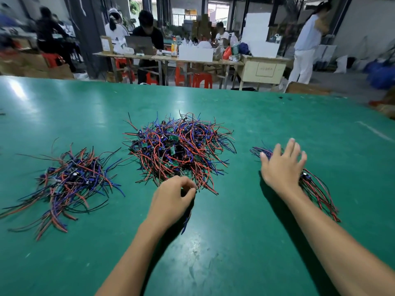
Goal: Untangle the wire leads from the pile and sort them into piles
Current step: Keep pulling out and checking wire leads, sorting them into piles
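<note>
Both hands are seen over the green bench (pixel 245 116). A thin wire lead (pixel 185 221) is pinched by the curled left hand (pixel 175 194) at the near edge of the central pile (pixel 179 148). The right hand (pixel 282 165) is spread flat, fingers straight, on the smaller bundle (pixel 316 189) right of that pile. A looser heap (pixel 68 182) is left of it. Thin, glossy red, blue and black strands are tangled around small green boards.

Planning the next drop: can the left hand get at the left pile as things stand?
Probably yes. The left hand pinches a lead at the middle pile's near edge, and only bare green table lies between it and the left pile.
</note>
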{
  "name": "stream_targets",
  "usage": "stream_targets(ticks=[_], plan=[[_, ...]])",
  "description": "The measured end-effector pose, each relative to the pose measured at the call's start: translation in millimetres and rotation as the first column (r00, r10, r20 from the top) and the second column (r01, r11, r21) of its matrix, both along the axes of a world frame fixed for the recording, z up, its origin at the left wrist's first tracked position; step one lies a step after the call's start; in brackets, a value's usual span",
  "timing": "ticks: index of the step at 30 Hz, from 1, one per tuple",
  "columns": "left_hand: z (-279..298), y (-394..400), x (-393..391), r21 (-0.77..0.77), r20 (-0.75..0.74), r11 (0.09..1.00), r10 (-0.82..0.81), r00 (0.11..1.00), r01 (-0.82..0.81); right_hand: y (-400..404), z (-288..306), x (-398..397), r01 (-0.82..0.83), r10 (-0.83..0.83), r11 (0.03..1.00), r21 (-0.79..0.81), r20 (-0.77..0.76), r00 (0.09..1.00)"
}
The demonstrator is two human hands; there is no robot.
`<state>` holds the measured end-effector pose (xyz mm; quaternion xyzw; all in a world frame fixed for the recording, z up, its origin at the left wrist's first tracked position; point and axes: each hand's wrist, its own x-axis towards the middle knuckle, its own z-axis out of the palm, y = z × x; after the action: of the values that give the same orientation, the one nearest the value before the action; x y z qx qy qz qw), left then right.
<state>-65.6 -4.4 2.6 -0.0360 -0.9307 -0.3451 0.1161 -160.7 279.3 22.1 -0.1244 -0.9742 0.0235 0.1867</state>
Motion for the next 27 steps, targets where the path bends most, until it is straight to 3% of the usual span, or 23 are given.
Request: stream_targets(ticks=[2,4,6,10,13,20,27], plan=[[-0.5,-0.4,-0.3,0.024,-0.001,1.000,-0.008,1.000,0.008,-33.3,9.3,18.6,-0.251,0.243,0.968,-0.023,-0.187,0.952],[-1.5,0.2,0.2,0.047,-0.026,0.999,0.006,1.000,-0.005,-71.3,3.4,47.2,-0.396,0.385,0.895,-0.204,-0.093,0.918],[-2.3,0.3,-0.8,0.064,-0.048,0.998,0.030,0.998,-0.027,-99.3,-12.9,72.5,-0.376,0.403,0.886,-0.271,0.048,0.914],[-1.7,0.9,0.1,0.099,-0.021,0.992,0.077,0.997,-0.074,-107.3,-27.3,82.6,-0.424,0.426,0.895,-0.139,-0.017,0.905],[-3.1,3.9,1.7,0.087,-0.032,0.993,0.087,0.996,-0.084,-100.5,-28.6,81.5,-0.443,0.442,0.886,-0.132,-0.038,0.896],[-1.4,8.7,3.6,-0.050,-0.194,0.994,0.086,0.977,-0.097,-98.4,-20.9,90.1,-0.503,0.447,0.854,-0.134,-0.305,0.841],[-3.8,12.9,0.4,-0.226,-0.292,0.973,-0.015,0.956,-0.054,-108.2,-20.3,97.4,-0.649,0.556,0.760,-0.037,-0.481,0.678]])
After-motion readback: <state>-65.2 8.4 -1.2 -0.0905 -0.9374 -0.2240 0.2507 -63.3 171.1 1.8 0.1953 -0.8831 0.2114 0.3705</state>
